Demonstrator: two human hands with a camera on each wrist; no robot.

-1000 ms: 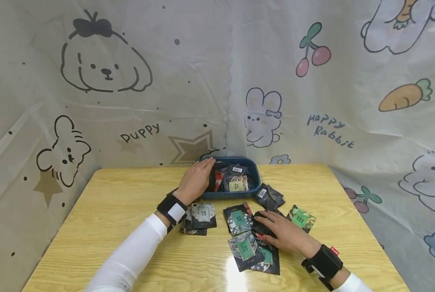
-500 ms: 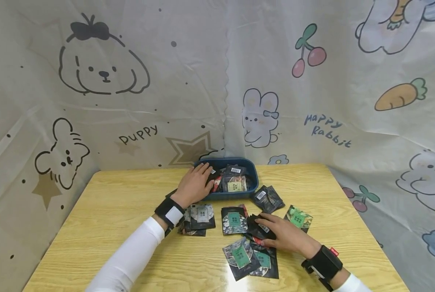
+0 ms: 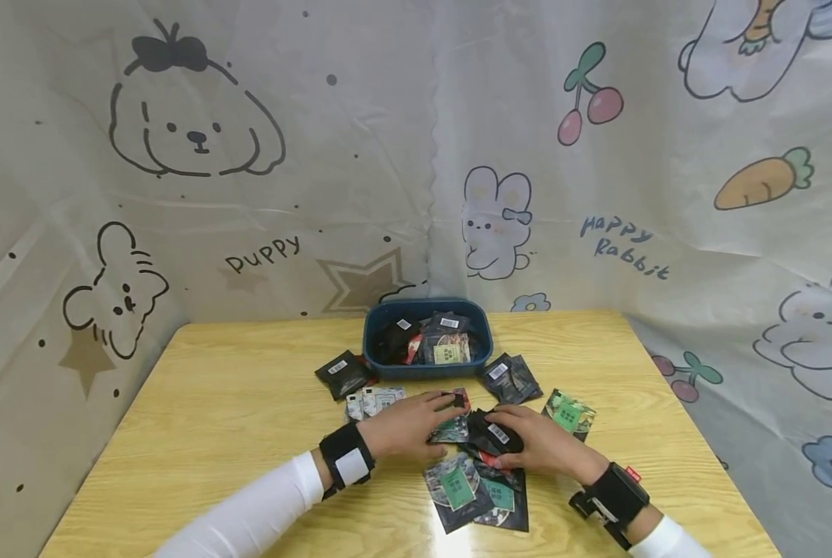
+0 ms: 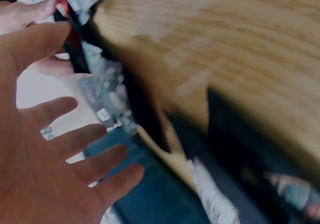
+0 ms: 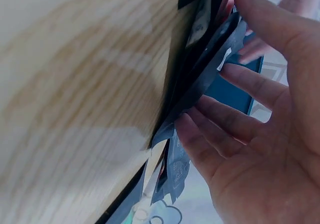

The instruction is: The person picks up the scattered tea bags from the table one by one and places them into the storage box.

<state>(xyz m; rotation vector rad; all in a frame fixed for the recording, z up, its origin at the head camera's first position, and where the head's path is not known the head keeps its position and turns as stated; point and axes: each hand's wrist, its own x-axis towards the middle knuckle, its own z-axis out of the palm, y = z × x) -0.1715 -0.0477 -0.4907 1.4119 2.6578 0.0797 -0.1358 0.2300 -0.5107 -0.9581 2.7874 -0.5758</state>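
Observation:
My left hand (image 3: pixel 409 426) reaches over the table with spread fingers, above a green-labelled sachet (image 3: pixel 450 430) that it partly covers. In the left wrist view the fingers of the left hand (image 4: pixel 65 134) hold nothing. My right hand (image 3: pixel 544 442) rests on a small pile of black sachets (image 3: pixel 487 435) with a barcode label facing up. In the right wrist view, the extended fingertips (image 5: pixel 187 129) touch the black sachets (image 5: pixel 200 79), and the thumb lies near a red one (image 5: pixel 227 1). Two more green-labelled sachets (image 3: pixel 457 488) overlap in front of the pile.
A dark blue bin (image 3: pixel 426 370) with several sachets inside stands at the table's back. Black sachets (image 3: pixel 344 373) lie left of it, others (image 3: pixel 511 378) right. White-labelled sachets (image 3: pixel 381 399) lie by my left hand, a yellow-green one (image 3: pixel 569 415) by my right.
My left hand has left the bin and come forward and right over the green-labelled sachet; a black sachet now lies at the bin's left. My right hand has stayed on the pile, which shifted slightly.

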